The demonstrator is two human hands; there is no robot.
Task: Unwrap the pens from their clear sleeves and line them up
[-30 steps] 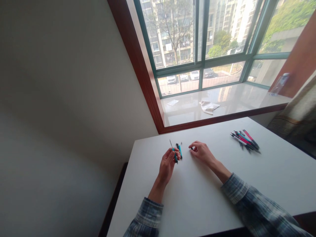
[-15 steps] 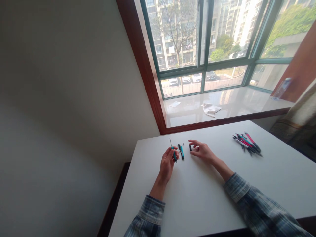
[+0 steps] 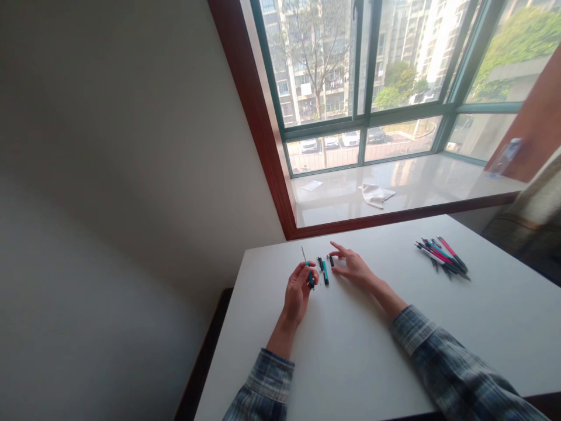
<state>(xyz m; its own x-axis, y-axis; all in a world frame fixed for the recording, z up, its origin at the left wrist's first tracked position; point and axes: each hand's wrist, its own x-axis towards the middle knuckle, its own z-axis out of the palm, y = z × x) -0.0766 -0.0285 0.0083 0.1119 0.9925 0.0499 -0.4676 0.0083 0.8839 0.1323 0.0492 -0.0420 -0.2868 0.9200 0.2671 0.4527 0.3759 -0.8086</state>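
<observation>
I am taking a teal pen apart at the upper middle of the white table [image 3: 350,351]. My left hand [image 3: 297,292] is closed around the pen's inner section [image 3: 308,273], its thin refill tip pointing up. My right hand [image 3: 353,270] has its fingers spread, fingertips at a small dark pen piece [image 3: 332,261], just right of the teal barrel [image 3: 325,272]. Next, a fine pinch on that piece seems needed.
</observation>
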